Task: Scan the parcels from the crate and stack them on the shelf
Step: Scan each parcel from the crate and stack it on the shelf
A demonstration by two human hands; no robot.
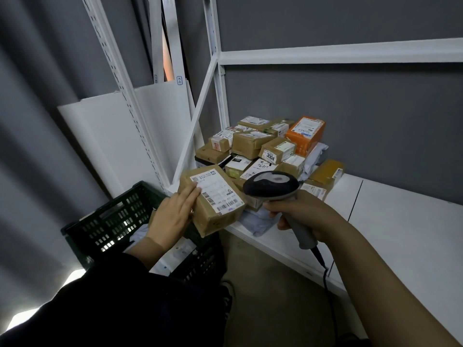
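The left hand (172,216) grips a brown parcel (213,199), label up, while just beside it the right hand (304,212) clasps a scanner (271,184), likely aimed to read the barcode.

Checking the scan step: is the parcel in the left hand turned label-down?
No: the brown parcel held by the left hand shows its white barcode label on top, next to the scanner in the right hand.

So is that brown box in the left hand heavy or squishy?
Probably light: the left hand holds the brown box up alone. Likely stiff, since its taped cardboard edges look square. The glossy tape may make it a bit slippery.
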